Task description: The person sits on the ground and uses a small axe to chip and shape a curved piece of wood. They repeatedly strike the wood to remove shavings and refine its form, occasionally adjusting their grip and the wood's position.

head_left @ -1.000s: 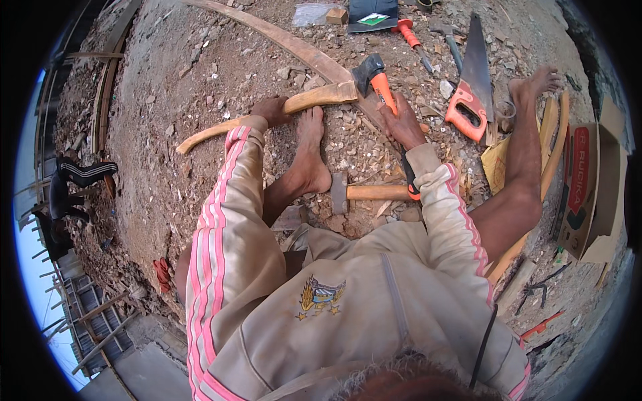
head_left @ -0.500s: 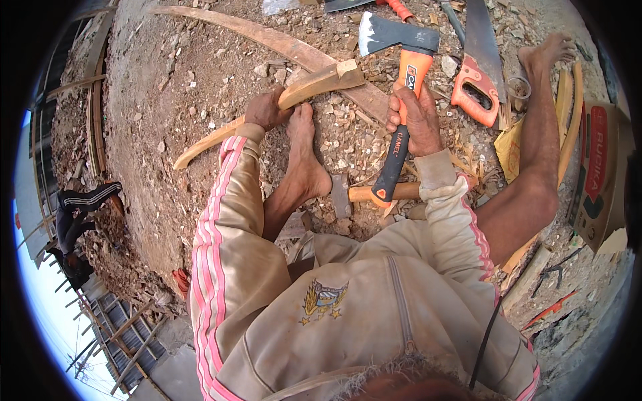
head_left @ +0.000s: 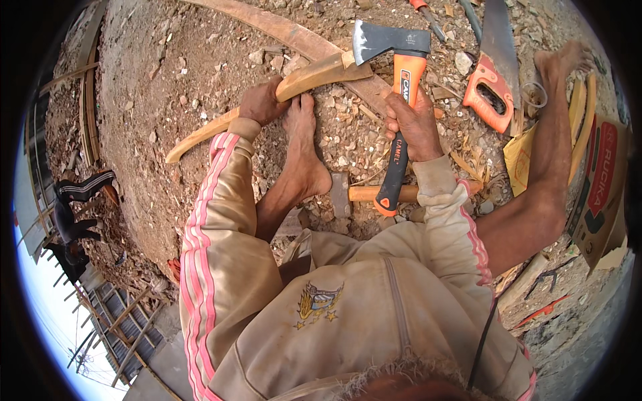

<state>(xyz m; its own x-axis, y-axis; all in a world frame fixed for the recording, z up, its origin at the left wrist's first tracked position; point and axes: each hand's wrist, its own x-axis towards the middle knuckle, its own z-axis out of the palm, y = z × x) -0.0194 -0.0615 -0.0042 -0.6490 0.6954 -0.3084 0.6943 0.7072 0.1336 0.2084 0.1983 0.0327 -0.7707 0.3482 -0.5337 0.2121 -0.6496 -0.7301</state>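
Orange-handled hatchet (head_left: 400, 100), gripped mid-handle by the right hand (head_left: 414, 123), bites the curved wooden piece (head_left: 267, 100) at upper centre; the left hand (head_left: 259, 103) clamps that wood. Best keep the bare foot (head_left: 301, 144) clear.

The stick (head_left: 267, 100) lies left of the axe (head_left: 401, 87) — its end meets the blade. A saw (head_left: 491, 80) lies right; a hammer (head_left: 364, 194) lies nearer, on the ground.
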